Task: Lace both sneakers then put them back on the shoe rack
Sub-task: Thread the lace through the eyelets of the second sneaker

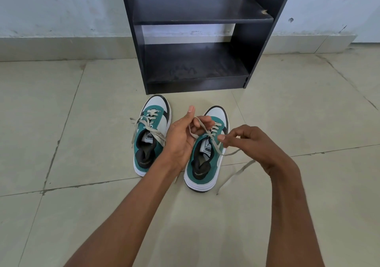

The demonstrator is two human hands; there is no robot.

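Two green, white and black sneakers stand side by side on the tiled floor, toes toward the rack. The left sneaker (152, 135) has its beige lace threaded, with loose ends hanging over its sides. Over the right sneaker (206, 157), my left hand (183, 135) holds a loop of its beige lace (197, 123). My right hand (253, 143) pinches the other lace end, which trails down to the floor at the right. The black shoe rack (197, 16) stands just behind the shoes, and both of its shelves are bare.
A pale wall with a tiled skirting runs behind the rack. Beige floor tiles with dark grout lines spread out on all sides of the shoes.
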